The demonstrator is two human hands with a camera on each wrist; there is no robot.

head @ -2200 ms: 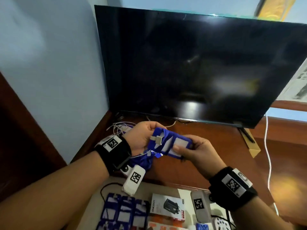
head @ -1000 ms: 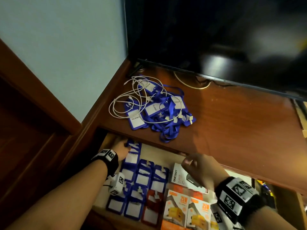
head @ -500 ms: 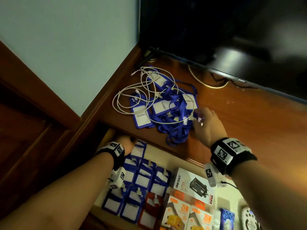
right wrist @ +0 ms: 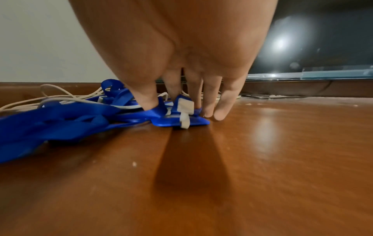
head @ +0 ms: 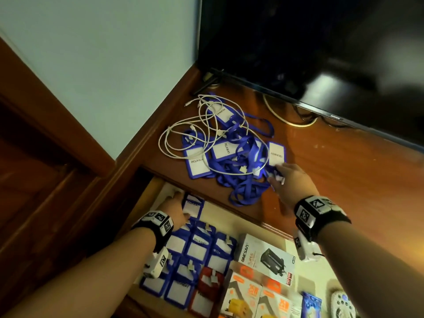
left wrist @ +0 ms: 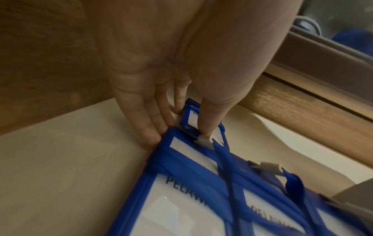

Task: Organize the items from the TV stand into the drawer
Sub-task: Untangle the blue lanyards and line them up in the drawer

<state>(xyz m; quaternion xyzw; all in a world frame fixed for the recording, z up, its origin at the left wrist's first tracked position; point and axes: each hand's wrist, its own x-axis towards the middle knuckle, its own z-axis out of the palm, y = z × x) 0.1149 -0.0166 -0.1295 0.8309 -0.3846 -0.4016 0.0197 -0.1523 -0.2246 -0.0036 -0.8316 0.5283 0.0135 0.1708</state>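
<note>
1. My left hand [head: 176, 211] is down in the open drawer [head: 298, 246], at its far left corner. Fingers are straight; the thumb presses the near edge of the farthest badge [head: 192, 206], and the other fingertips [left wrist: 150, 127] lie along its left edge. Nothing is gripped.
2. That badge sits at 12 o'clock from the left palm, under the stand's front edge, at the head of the badge rows [head: 195, 253] laid flat in the drawer.
3. My right hand [head: 291, 182] is on the stand [head: 344, 180], at the right edge of the tangle of badges, lanyards [head: 245, 177] and white cable [head: 183, 134].
4. In the right wrist view the thumb and fingers come down on a blue badge [right wrist: 181, 122] with a white clip [right wrist: 184, 110]; whether they pinch it or only touch it, I cannot tell.
5. The tangle lies at 10 o'clock from the right hand, near the TV [head: 321, 53].
6. Boxes [head: 266, 258] fill the drawer at 3 o'clock from the badge rows.
</note>
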